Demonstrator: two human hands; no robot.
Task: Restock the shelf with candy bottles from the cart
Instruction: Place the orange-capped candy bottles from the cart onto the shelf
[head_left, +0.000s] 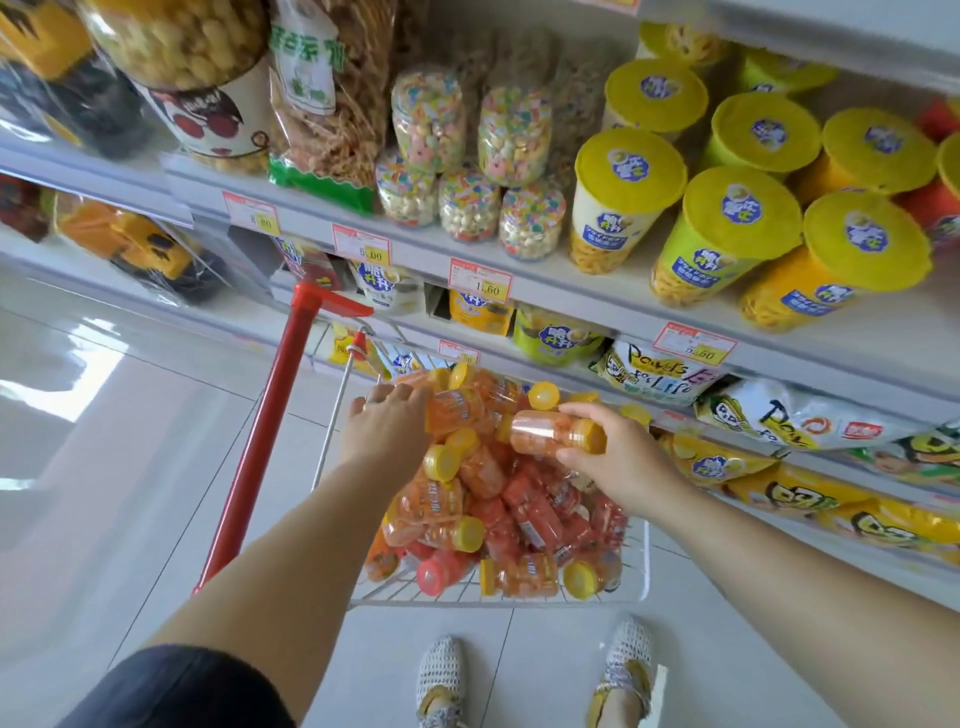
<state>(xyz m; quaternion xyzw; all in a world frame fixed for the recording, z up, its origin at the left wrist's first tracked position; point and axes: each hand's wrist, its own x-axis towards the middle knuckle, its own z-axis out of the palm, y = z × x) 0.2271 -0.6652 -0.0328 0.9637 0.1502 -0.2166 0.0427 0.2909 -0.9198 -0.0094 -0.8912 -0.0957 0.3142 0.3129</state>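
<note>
Left hand (384, 431) on cart's (644, 561) heaped candy bottles (519, 509), grip unclear; right hand's (618, 457) grip around one yellow-capped bottle (545, 431).

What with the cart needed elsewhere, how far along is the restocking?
Barely started, it seems: no orange bottles show on the shelves. The right hand holds one yellow-capped candy bottle; the left hand touches the pile. The cart basket is heaped full.
</note>
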